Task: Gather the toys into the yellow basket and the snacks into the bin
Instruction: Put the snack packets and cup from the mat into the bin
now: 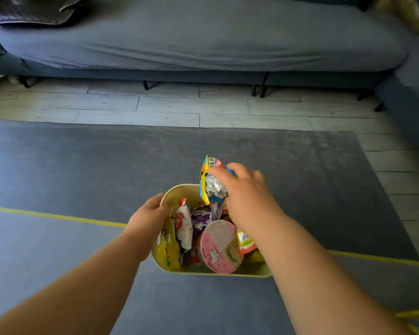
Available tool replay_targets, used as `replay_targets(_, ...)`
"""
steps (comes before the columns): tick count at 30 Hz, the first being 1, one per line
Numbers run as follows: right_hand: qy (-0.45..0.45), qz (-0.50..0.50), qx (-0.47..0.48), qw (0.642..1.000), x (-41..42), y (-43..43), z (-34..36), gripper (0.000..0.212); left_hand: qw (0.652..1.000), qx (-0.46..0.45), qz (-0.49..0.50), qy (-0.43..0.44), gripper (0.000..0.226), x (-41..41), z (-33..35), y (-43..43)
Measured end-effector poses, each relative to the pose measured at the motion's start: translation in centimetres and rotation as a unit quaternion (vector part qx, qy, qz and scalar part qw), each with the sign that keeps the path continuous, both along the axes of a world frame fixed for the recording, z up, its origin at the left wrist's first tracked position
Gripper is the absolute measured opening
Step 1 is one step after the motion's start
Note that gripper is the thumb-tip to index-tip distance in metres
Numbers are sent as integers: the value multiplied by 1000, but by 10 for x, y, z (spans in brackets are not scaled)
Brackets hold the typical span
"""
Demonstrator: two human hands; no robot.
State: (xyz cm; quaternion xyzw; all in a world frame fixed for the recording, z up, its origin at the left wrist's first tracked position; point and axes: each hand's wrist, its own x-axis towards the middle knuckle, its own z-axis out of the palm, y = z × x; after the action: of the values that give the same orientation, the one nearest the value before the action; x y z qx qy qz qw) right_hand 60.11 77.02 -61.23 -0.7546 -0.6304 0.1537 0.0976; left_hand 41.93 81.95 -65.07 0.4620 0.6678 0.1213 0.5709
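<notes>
A pale yellow bin (179, 192) stands on the grey mat in front of me, packed with snacks. Among them are a pink noodle cup (219, 246), a purple packet (202, 217), a white packet (183, 226) and a yellow bag (171, 250). My left hand (148, 216) grips the bin's left rim. My right hand (244, 192) is closed on a blue, yellow and silver snack packet (211, 182), held over the bin's far right corner. The yellow basket shows only as a sliver (414, 314) at the bottom right.
A grey sofa (203, 37) on thin black legs runs along the back, with a second section (411, 105) at the right. A grey mat (82, 165) with a yellow line (58, 216) covers the pale wooden floor (155, 105).
</notes>
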Motion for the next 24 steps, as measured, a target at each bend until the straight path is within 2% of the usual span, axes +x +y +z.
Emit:
replay_targets(2, 4, 11, -14, 1000, -19, -14, 2, 74, 1000, -9, 14, -24, 23, 0, 4, -6)
replay_targets(6, -7, 16, -51, 999, -47, -28, -9, 70, 1000, -12, 8, -12, 39, -2, 9, -8)
replay_targets(11, -50, -8, -101, 994, -67, -29, -34, 76, 1000, -13, 5, -27, 36, -9, 10, -12)
replay_targets(18, -37, -23, -177, 983, -82, -16, -57, 67, 995, -53, 17, -80, 50, -15, 4, -15)
replay_targets(22, -74, -5, -202, 977, -77, -13, -60, 74, 995, -65, 11, -77, 59, -17, -4, -13)
replay_targets(24, -45, -3, -201, 978, -76, -14, -52, 78, 995, -65, 3, -72, 63, -17, -4, -13)
